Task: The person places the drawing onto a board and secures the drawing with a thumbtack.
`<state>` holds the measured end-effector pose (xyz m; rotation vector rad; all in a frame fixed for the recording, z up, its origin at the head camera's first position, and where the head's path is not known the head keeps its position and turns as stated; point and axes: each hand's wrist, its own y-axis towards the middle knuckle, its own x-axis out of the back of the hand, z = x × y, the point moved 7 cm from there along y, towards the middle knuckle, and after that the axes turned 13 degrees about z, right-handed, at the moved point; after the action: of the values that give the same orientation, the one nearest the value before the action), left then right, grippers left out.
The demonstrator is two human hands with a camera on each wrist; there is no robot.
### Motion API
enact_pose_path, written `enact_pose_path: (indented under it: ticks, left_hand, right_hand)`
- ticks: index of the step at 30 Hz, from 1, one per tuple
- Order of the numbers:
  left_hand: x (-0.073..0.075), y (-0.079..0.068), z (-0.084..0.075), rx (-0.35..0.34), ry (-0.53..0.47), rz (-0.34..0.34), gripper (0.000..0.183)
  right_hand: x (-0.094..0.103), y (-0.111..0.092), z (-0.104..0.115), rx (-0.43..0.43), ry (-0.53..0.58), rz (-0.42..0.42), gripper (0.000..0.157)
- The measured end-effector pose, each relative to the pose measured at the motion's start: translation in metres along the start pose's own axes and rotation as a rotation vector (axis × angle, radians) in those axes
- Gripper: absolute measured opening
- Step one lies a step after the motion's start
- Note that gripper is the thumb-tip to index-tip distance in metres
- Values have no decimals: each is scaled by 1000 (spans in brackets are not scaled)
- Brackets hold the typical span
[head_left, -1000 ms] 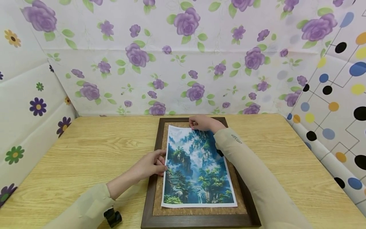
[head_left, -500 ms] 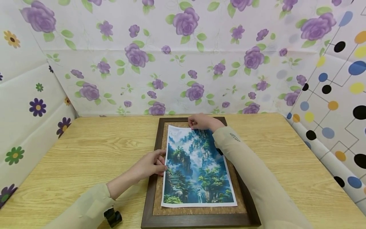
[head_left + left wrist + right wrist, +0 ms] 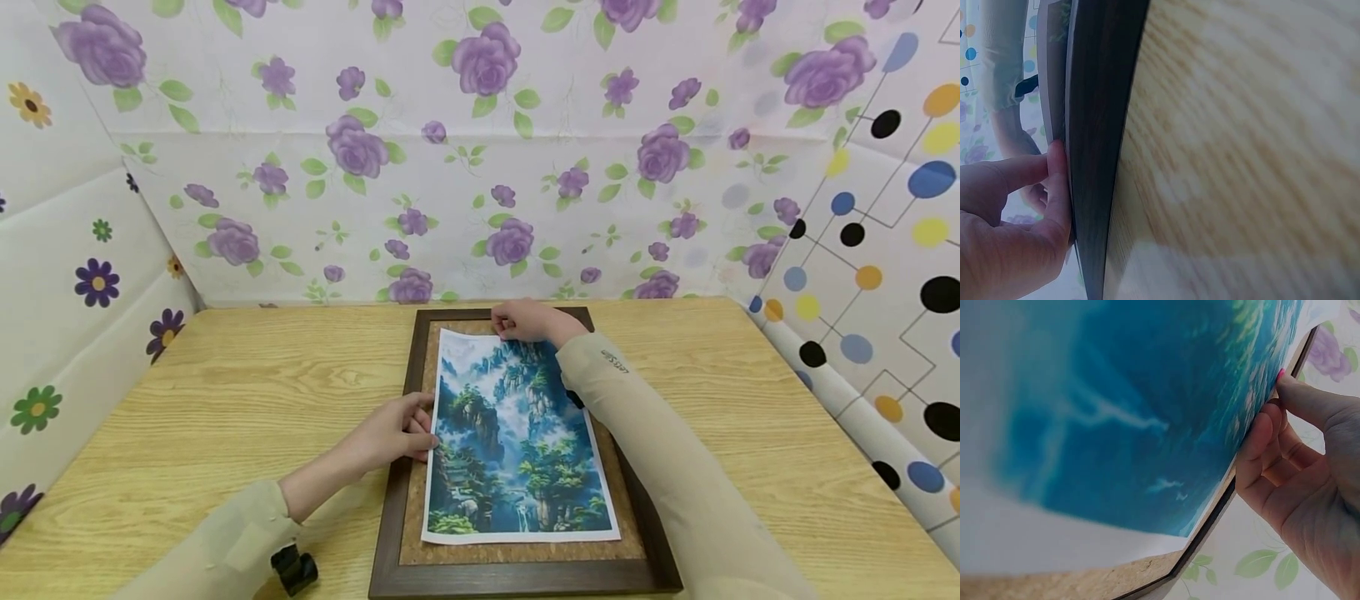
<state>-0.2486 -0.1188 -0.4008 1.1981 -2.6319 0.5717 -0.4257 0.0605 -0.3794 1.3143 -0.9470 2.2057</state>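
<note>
A printed landscape picture (image 3: 517,450) of misty mountains lies on a cork board (image 3: 525,553) with a dark brown frame (image 3: 517,579). At its left edge, my left hand (image 3: 393,429) pinches the paper between thumb and fingers; the left wrist view shows these fingertips (image 3: 1055,152) close beside the frame's side. My right hand (image 3: 528,321) is at the top edge of the picture, fingers curled. In the right wrist view its thumb and forefinger pinch a small pink pushpin (image 3: 1280,374) against the paper's edge; most of the pin is hidden.
The framed board lies on a wood-grain table (image 3: 285,392). Behind stands a flowered cloth wall (image 3: 450,183), with a daisy-patterned side (image 3: 82,333) at left and a dotted side (image 3: 862,250) at right. My right sleeve (image 3: 660,450) crosses the frame's right side.
Both hands hold nearly the same places on the picture. The head view has shifted very slightly; nothing else visibly differs.
</note>
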Motion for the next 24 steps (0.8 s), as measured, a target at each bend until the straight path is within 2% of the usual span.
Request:
enact_pose_path:
  ticks: [17, 24]
  left_hand:
    - [0, 0, 1, 9, 6, 2, 68]
    - [0, 0, -1, 3, 20, -4, 68]
  right_hand:
    - [-5, 0, 1, 8, -28, -1, 11]
    - [-3, 0, 0, -27, -35, -19, 10]
